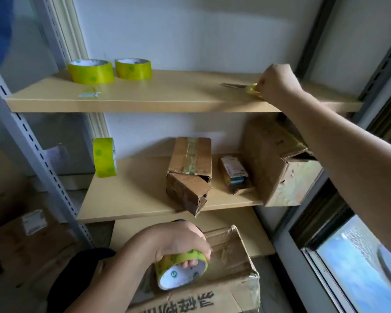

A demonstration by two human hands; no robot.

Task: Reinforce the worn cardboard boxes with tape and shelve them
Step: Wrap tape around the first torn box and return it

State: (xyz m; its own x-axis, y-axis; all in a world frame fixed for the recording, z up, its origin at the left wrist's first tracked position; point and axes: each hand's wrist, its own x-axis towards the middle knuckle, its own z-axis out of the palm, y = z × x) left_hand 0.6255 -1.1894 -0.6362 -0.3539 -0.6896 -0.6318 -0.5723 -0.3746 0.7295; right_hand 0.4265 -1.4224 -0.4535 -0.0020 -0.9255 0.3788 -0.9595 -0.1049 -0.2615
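Observation:
My left hand (178,240) grips a yellow-green tape roll (181,271) held against the top of a worn cardboard box (233,263) with printed characters, low in the view. Clear tape covers part of that box's top. My right hand (277,82) is up on the top shelf (167,96), its fingers curled round the yellow handle of a pair of scissors (239,86) that lies with its blades pointing left. On the middle shelf (133,195) lie a torn taped box (190,172), a small box (234,175) and a large worn box (278,163).
Two yellow-green tape rolls (90,71) (133,68) sit at the top shelf's left, with a small scrap of tape (89,94) in front. Another roll (104,157) stands on edge at the middle shelf's left. Metal uprights (32,141) flank the shelves; a window (359,256) is at right.

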